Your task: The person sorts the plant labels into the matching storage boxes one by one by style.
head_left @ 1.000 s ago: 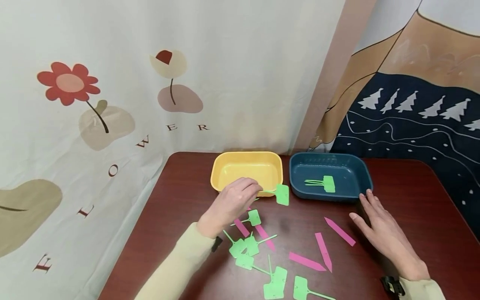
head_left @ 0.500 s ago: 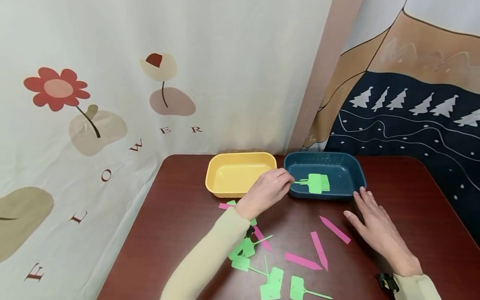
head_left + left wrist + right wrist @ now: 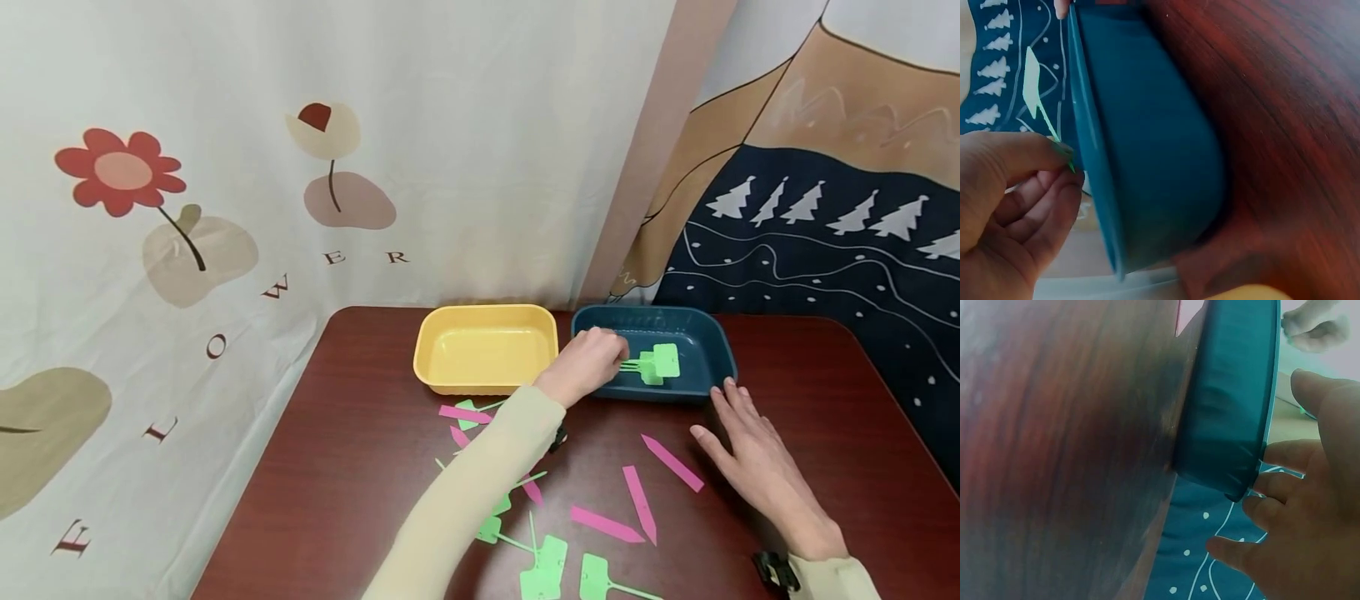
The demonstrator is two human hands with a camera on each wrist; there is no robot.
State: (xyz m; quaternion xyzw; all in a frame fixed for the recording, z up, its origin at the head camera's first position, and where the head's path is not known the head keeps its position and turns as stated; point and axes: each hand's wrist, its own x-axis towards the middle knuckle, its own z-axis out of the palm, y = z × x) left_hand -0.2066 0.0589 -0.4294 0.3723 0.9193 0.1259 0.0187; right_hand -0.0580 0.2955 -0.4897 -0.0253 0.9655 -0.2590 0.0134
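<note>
My left hand point(image 3: 587, 364) reaches over the left side of the blue tray point(image 3: 705, 357). Between thumb and forefinger it pinches the thin stem of a green T-shaped plant label point(image 3: 1032, 81), whose flat head points away from the fingertips. Beneath the held piece, other green plant labels point(image 3: 651, 377) lie on the tray floor, partly covered by it. My right hand point(image 3: 772, 475) has its fingers extended, with fingertips at the tray's front right corner. In the right wrist view those fingers point(image 3: 1272, 485) touch the tray's rim.
A yellow tray point(image 3: 487, 390) stands left of the blue one. Several pink pointed plant labels point(image 3: 606, 525) and green plant labels point(image 3: 595, 577) lie scattered on the dark red table point(image 3: 337, 467). My left forearm hides part of the pile. A printed curtain point(image 3: 480, 150) hangs behind the table.
My left hand has carried the green plant label rightward, from by the yellow tray's front edge to over the blue tray. My right hand stays at the tray corner.
</note>
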